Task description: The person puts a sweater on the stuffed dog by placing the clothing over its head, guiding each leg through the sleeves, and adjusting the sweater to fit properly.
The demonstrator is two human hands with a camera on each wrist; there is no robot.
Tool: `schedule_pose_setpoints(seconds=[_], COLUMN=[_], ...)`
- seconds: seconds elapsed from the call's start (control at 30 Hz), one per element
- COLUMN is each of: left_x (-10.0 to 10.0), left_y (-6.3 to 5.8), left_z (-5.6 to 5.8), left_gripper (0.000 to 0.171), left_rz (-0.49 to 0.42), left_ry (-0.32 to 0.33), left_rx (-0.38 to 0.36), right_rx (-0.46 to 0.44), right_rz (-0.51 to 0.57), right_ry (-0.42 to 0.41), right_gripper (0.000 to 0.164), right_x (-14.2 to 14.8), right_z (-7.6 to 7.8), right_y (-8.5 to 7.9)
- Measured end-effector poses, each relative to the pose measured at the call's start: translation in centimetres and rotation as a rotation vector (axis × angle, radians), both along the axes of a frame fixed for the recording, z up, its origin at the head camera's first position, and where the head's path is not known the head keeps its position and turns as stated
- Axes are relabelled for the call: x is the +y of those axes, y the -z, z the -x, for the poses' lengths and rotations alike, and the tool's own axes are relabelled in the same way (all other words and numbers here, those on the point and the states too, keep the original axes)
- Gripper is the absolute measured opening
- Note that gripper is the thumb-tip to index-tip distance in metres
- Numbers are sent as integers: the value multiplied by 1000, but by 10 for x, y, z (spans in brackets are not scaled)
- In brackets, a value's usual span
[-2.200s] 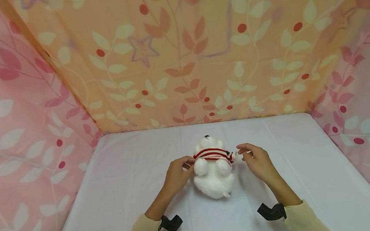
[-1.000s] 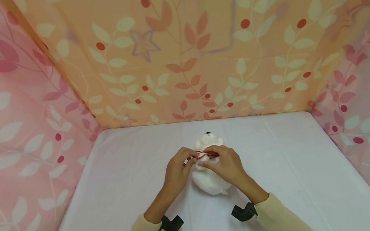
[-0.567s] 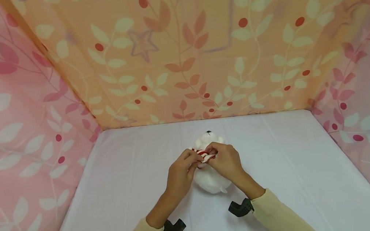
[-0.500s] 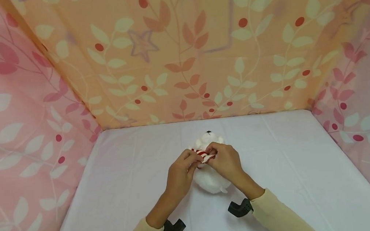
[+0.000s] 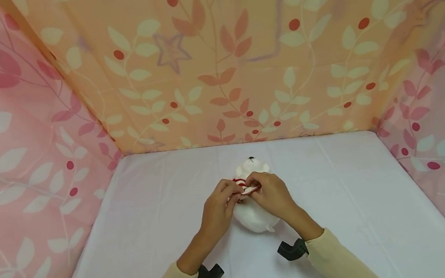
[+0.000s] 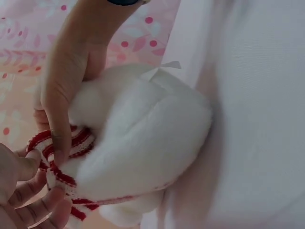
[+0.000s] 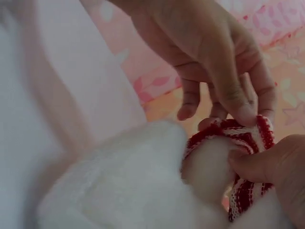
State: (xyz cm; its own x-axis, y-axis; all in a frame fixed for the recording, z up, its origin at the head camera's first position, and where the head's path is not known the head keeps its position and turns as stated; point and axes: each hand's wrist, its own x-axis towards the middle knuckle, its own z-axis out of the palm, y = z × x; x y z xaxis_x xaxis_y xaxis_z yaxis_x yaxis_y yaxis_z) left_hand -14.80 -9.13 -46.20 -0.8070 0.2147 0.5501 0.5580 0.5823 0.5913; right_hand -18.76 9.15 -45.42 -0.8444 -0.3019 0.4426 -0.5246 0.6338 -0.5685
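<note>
Orange leaf-print cloth point(image 5: 216, 69) hung behind the white table point(image 5: 153, 207), w/ pink leaf-print cloth point(image 5: 18, 126) along the sides. White plush toy point(image 5: 255, 221) lay mid-table, head twd the back, red-&-white striped knit point(image 5: 240, 183) across its upper body. L hand point(image 5: 217, 206) pinched the knit btwn thumb & fingers — R hand point(image 5: 272, 193) did likewise, just beside it. Black device point(image 5: 210, 274) at L cuff, another at R.

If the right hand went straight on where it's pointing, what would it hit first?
Past the striped scarf the right hand pinches, probably the left hand; depth is hard to judge.
</note>
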Motion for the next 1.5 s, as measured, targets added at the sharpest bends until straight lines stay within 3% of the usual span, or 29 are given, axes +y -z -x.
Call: schedule_pose_setpoints(seconds=[0.2, 0.47, 0.57, 0.67, 0.77, 0.83, 0.93, 1.03, 1.17, 1.27, 1.33, 1.5], left_x=[1, 4, 6, 6, 0, -6, -18, -30, -47, -56, -60, -62], left_y=[6, 7, 8, 8, 11, 13, 18, 19, 18, 17, 17, 19], left_z=[4, 3, 2, 2, 4, 6, 11, 18, 27, 32, 35, 42], left_gripper=[17, 19, 19, 19, 20, 19, 12, 6, 6, 7, 9, 14], left_rz=[-29, -36, -9, 10, -26, -82, -183, -201, -124, -90, -96, -170], left_ry=[38, 89, 121, 147, 159, 137, 39, -63, -115, -108, -85, 9], left_rx=[63, 140, 153, 155, 139, 127, 105, 19, -215, -388, -461, -529], right_rx=[-15, 143, 176, 172, 106, 40, -59, -123, -183, -252, -297, -321], right_rz=[9, -92, -125, -133, -93, -61, -22, -14, -22, 3, 30, 69], right_ry=[31, 192, 212, 185, 102, 33, -73, -185, -318, -365, -369, -295], right_gripper=[24, 25, 29, 31, 27, 24, 22, 24, 27, 28, 24, 17], right_x=[-1, -7, -7, -4, 2, 7, 16, 26, 37, 42, 43, 42], right_z=[1, 5, 6, 6, 5, 4, 1, 1, 3, 6, 9, 14], right_y=[-2, 6, 8, 8, 4, 0, -8, -15, -20, -21, -20, -18])
